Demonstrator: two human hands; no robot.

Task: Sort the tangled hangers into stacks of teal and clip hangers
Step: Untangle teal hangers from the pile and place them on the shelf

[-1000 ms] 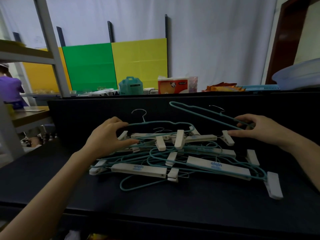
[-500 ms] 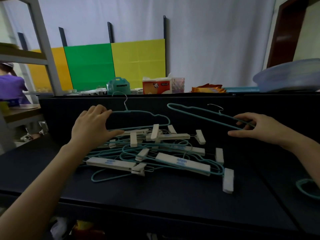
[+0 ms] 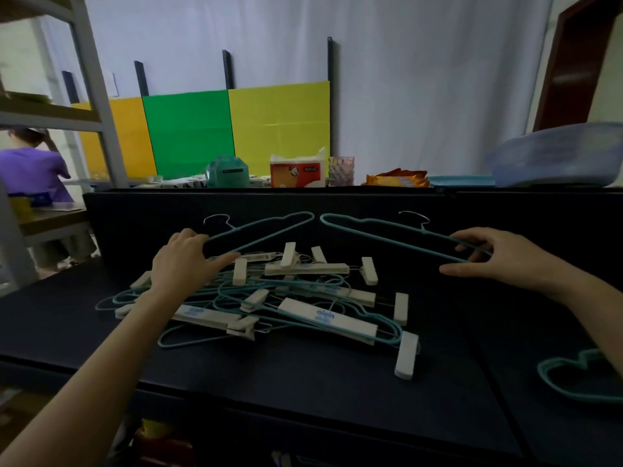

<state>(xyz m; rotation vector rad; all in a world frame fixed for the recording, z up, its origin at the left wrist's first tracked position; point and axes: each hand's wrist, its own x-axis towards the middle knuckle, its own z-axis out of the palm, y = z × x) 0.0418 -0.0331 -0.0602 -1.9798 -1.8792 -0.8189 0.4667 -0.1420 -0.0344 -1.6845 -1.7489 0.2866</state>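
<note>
Nearest the camera: dark surface [image 3: 303, 382], front edge bare. At its right edge lies one teal hanger [image 3: 573, 382], partly cut off by the frame and crossed by the right forearm, well apart from the main pile.

Mid surface: tangled pile [image 3: 269, 305] of teal wire hangers and white clip hangers, interlocked. One clip hanger [image 3: 328, 320] with blue lettering lies on top toward the right front; its end clip [image 3: 406, 355] sticks out toward the camera. A second clip hanger bar [image 3: 205, 316] lies on the left front, partly under the left forearm. Further clips stand tilted at the back of the pile.

Left hand [image 3: 185, 264]: over the left rear of the pile, fingers closed round the lower end of a teal hanger [image 3: 259, 230] that rises obliquely up and right, metal hook near the knuckles. Thumb extended toward the pile.

Right hand [image 3: 499, 257]: right of the pile, clear of it, fingers curled over the end of a second teal hanger [image 3: 387, 235], held off the surface; its far tip points left and nearly meets the tip of the left hand's hanger.

Behind: black upright panel [image 3: 337, 203]. Beyond it, a tissue pack [image 3: 296, 171], a teal box [image 3: 227, 171], a blue basin [image 3: 556, 156], coloured boards [image 3: 236, 129].
</note>
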